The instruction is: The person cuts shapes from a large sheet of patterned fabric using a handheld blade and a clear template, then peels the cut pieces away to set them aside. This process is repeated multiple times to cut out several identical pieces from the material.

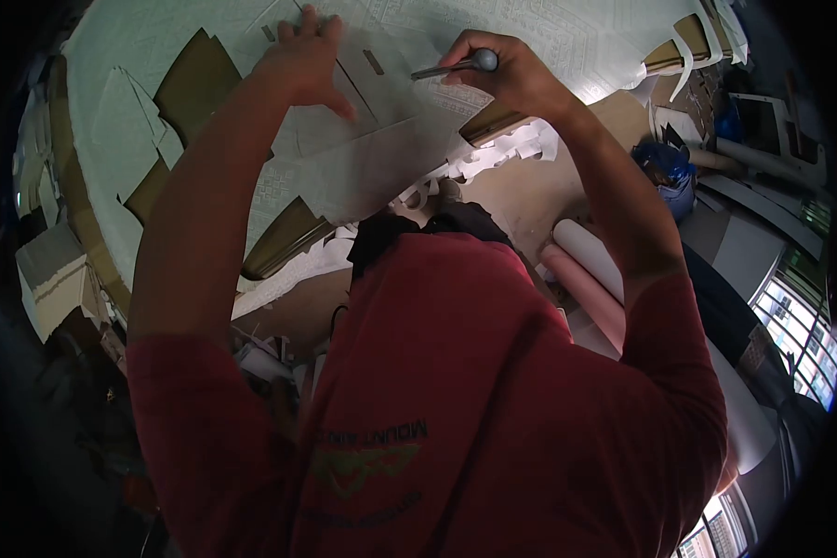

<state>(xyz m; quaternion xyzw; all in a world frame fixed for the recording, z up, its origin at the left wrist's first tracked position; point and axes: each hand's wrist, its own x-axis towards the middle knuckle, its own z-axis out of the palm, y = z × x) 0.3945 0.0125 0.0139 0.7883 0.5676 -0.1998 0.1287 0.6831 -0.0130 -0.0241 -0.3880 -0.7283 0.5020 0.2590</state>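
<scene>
White patterned sheet material covers a large table. On it lies a smooth pale template with narrow dark slots. My left hand rests on the template's upper part with its fingers spread. To the right, my right hand is closed around a slim metal tool with a rounded grey end. The tool points left, toward the template; whether its tip touches the surface I cannot tell. Brown board shows through cut openings in the white material.
White offcuts hang along the near table edge. Below right, white and pink rolls lean beside my body. A blue bag and long panels stand at the right. A box is at the left.
</scene>
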